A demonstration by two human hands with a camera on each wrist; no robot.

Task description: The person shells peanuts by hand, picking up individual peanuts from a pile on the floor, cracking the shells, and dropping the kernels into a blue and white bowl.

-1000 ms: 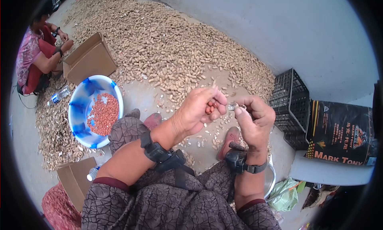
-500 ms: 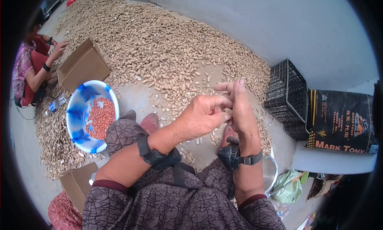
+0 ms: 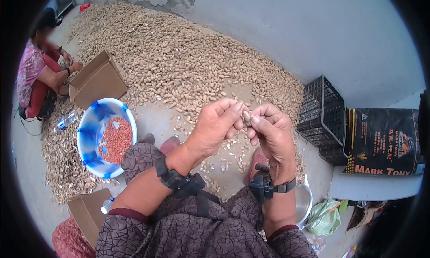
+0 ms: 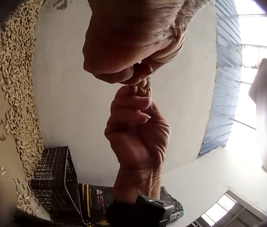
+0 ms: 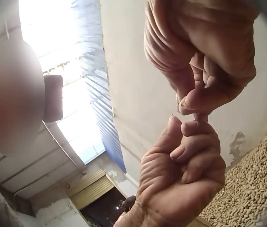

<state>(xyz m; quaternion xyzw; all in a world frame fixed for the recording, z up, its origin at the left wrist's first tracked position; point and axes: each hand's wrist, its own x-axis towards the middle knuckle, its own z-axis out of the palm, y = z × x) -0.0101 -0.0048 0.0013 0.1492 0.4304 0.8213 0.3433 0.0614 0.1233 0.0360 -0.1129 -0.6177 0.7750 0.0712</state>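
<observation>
Both hands meet over the floor in front of the knees. My left hand (image 3: 214, 127) and my right hand (image 3: 277, 135) pinch a small peanut (image 3: 246, 118) between thumbs and fingertips, the other fingers curled. In the left wrist view, part of the peanut (image 4: 144, 86) shows between the left hand (image 4: 133, 42) above and the right hand (image 4: 138, 135) below. The right wrist view has the right hand (image 5: 204, 56) above the left hand (image 5: 185, 170), fingertips nearly touching. The inside of the left palm is hidden in the head view.
A blue-and-white basin (image 3: 88, 132) holds red kernels (image 3: 117, 140). Unshelled peanuts (image 3: 179, 65) spread along the wall. Around stand a cardboard box (image 3: 101, 83), black crate (image 3: 323, 115), printed sack (image 3: 380, 141) and metal bowl (image 3: 303, 202). A person (image 3: 38, 74) squats at far left.
Red kernels seen in my left palm are now out of sight. My right hand, holding a shell piece and then stretched upright against the left, has turned and curled to pinch the peanut.
</observation>
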